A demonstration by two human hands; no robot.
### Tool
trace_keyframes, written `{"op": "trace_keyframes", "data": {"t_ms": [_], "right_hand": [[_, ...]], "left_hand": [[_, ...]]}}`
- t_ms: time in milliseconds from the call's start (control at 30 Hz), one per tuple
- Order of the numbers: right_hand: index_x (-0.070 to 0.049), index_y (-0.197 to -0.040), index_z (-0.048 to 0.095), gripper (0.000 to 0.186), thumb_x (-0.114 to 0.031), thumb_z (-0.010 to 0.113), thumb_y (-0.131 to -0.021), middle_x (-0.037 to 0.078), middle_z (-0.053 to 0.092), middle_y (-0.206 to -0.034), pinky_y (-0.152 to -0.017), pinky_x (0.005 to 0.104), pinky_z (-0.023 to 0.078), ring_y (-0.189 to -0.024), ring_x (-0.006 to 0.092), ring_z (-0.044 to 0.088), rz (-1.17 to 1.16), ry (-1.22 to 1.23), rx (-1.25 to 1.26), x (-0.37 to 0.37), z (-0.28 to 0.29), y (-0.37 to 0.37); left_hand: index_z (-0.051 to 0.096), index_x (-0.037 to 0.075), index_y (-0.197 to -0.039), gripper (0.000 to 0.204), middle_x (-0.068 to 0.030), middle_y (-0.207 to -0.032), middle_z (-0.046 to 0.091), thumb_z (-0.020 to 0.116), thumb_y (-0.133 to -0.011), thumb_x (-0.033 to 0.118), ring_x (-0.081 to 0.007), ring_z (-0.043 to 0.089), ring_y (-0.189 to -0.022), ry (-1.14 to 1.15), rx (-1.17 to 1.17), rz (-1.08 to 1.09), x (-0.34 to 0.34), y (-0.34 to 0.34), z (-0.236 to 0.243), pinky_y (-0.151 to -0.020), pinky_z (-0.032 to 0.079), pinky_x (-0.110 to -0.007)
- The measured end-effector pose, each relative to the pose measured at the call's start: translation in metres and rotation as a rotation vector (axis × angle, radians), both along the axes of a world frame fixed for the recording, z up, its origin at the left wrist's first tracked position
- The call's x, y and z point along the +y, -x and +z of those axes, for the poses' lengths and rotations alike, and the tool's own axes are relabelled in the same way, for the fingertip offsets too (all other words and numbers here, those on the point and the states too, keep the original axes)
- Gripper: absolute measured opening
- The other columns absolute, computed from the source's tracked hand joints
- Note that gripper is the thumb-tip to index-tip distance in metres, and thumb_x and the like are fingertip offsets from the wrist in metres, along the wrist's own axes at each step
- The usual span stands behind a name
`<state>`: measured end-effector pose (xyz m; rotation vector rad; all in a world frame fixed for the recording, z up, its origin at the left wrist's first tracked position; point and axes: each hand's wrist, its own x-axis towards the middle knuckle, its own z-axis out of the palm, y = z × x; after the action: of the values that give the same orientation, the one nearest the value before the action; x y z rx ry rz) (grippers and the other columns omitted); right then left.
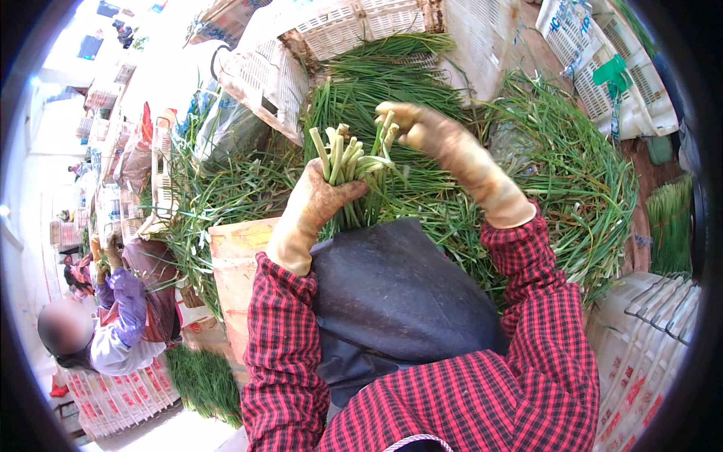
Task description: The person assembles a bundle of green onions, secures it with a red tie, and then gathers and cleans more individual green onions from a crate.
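My left hand, in a stained pale glove, is wrapped round a bunch of green stalks with thick pale ends pointing up. Their lower part runs down toward the dark apron over my lap. Just right of the stalk tops is my right hand, also gloved and slightly blurred by motion. Its fingers are curled in close beside one stalk end; what they pinch is hidden. Long thin green leaves lie heaped beyond both hands.
White plastic crates surround the heap at the back. More loose greens spread to the right, near a tied green bundle. A wooden board stands by my left arm. Another person sits at the far left.
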<state>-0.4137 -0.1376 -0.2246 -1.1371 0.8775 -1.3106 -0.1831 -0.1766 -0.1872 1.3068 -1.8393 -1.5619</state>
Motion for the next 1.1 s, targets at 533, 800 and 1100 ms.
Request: {"op": "trace_keyframes", "data": {"t_ms": [533, 800, 1100], "right_hand": [[-0.009, -0.112, 0.067, 0.030, -0.024, 0.069, -0.086, 0.011, 0.070, -0.110, -0.092, 0.0396, 0.049, -0.105, 0.0277, 0.065, -0.070, -0.545, 1.479, 0.011, -0.076, 0.056], [-0.008, -0.092, 0.065, 0.023, -0.028, 0.069, -0.081, 0.016, 0.067, -0.076, -0.072, 0.0453, 0.054, -0.075, 0.0383, 0.066, 0.006, 0.046, 1.104, 0.020, -0.031, -0.067], [-0.012, -0.081, 0.067, 0.015, -0.024, 0.061, -0.086, 0.016, 0.065, -0.069, -0.061, 0.0453, 0.052, -0.065, 0.0364, 0.065, -0.457, -0.073, 1.143, 0.059, -0.081, 0.028]], "left_hand": [[0.067, 0.003, -0.113, 0.040, -0.0033, -0.095, 0.071, 0.077, -0.075, 0.008, -0.0098, 0.063, -0.081, 0.033, -0.168, -0.004, -0.003, -0.003, 0.006, -0.077, 0.051, -0.027], [0.068, 0.003, -0.109, 0.035, -0.0071, -0.091, 0.072, 0.077, -0.077, 0.016, -0.0134, 0.066, -0.080, 0.119, -0.328, 0.010, -0.006, -0.010, -0.010, -0.077, 0.052, -0.030], [0.067, 0.004, -0.107, 0.030, -0.0166, -0.089, 0.071, 0.073, -0.081, 0.017, -0.0241, 0.069, -0.081, 0.319, -0.570, -0.146, 0.009, 0.002, -0.001, -0.074, 0.053, -0.034]]}}
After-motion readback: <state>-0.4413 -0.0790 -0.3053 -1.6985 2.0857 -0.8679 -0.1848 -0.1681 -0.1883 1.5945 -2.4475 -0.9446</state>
